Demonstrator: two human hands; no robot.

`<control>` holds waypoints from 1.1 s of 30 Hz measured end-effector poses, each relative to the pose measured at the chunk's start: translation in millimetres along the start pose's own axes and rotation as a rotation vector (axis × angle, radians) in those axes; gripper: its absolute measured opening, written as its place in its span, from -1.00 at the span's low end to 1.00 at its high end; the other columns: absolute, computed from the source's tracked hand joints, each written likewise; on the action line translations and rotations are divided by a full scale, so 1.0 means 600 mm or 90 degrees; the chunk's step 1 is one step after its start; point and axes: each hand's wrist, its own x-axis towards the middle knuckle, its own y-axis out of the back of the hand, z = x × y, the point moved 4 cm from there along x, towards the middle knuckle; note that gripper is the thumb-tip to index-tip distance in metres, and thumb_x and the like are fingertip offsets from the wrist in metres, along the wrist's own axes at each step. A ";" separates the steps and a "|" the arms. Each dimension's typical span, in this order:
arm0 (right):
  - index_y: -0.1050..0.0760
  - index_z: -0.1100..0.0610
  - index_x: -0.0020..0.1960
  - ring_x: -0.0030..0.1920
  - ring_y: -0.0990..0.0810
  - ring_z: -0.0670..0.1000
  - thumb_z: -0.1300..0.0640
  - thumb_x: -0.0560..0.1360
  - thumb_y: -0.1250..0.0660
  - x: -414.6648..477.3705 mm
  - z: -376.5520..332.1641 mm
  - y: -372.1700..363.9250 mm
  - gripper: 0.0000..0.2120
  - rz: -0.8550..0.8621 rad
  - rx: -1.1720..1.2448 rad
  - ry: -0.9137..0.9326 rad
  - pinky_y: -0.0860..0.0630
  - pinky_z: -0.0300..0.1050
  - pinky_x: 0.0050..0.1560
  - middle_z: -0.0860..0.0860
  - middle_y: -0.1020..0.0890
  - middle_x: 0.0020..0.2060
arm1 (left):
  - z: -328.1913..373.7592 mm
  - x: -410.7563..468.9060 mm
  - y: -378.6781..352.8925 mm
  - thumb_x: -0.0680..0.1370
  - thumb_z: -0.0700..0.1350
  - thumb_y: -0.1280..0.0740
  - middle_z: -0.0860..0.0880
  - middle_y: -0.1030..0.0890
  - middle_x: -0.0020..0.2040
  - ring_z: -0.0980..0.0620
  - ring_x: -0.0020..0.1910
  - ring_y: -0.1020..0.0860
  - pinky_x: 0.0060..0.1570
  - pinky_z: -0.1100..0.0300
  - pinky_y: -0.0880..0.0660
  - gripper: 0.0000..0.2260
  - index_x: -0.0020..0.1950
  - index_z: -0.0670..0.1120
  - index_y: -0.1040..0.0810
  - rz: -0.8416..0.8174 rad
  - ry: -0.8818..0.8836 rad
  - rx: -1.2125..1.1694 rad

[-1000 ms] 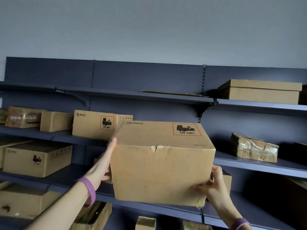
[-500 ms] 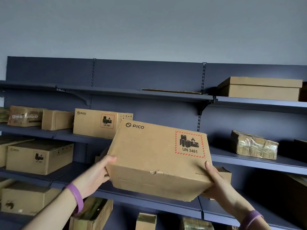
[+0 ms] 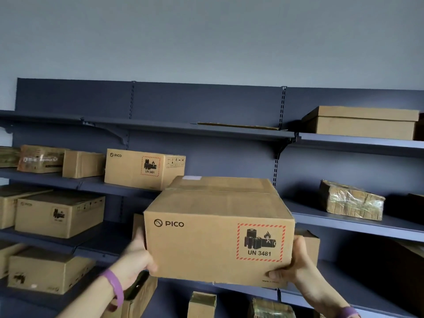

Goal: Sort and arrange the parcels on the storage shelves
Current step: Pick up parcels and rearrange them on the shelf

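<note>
I hold a brown PICO cardboard box (image 3: 215, 235) in the air in front of the blue shelving, its printed side with the red UN 3481 battery label facing me. My left hand (image 3: 137, 260) grips its lower left side, thumb on the front face. My right hand (image 3: 296, 265) cups its lower right corner from below and behind. Both wrists wear purple bands. A matching PICO box (image 3: 142, 168) stands on the second shelf (image 3: 344, 222), up and to the left of the held box.
The top shelf (image 3: 206, 130) carries a flat cardboard sheet (image 3: 238, 126) and a lidded box (image 3: 364, 122) at right. A tape-wrapped parcel (image 3: 351, 200) lies on the second shelf at right. Several more boxes fill the left shelves; small parcels stand below.
The box has been tipped back upright: its printed side now faces me and its top shows. It has also come closer to me, and both hands shifted to its lower corners.
</note>
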 end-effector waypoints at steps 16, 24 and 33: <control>0.08 -0.47 0.45 0.41 -0.09 -0.01 -0.23 0.30 -0.40 -0.042 -0.085 -0.107 -0.11 0.162 -0.205 0.168 -0.10 0.11 0.49 -0.37 -0.12 0.47 | -0.002 0.075 0.015 0.59 -0.47 -0.08 -0.08 -0.50 0.35 -0.11 0.27 -0.49 0.20 -0.15 -0.46 -0.40 0.50 0.07 -0.27 0.000 -0.049 -0.226; 0.14 -0.44 0.43 0.42 0.04 -0.17 -0.45 0.19 -0.29 -0.060 -0.087 -0.142 -0.06 0.195 -0.254 0.207 0.03 -0.06 0.46 -0.40 0.02 0.48 | 0.013 0.101 0.017 0.60 -0.47 0.01 -0.07 -0.48 0.36 -0.11 0.30 -0.45 0.19 -0.12 -0.44 -0.43 0.44 0.07 -0.35 -0.017 -0.047 -0.312; -0.49 -0.14 0.31 0.16 -0.64 0.05 -0.02 0.45 -0.39 -0.004 -0.066 -0.038 -0.58 0.238 0.145 0.180 -0.62 0.20 0.04 -0.05 -0.67 0.13 | 0.018 0.067 0.024 0.56 -0.21 -0.21 -0.10 -0.53 0.34 -0.10 0.32 -0.50 0.18 -0.16 -0.50 -0.61 0.38 -0.01 -0.47 -0.283 -0.139 -0.524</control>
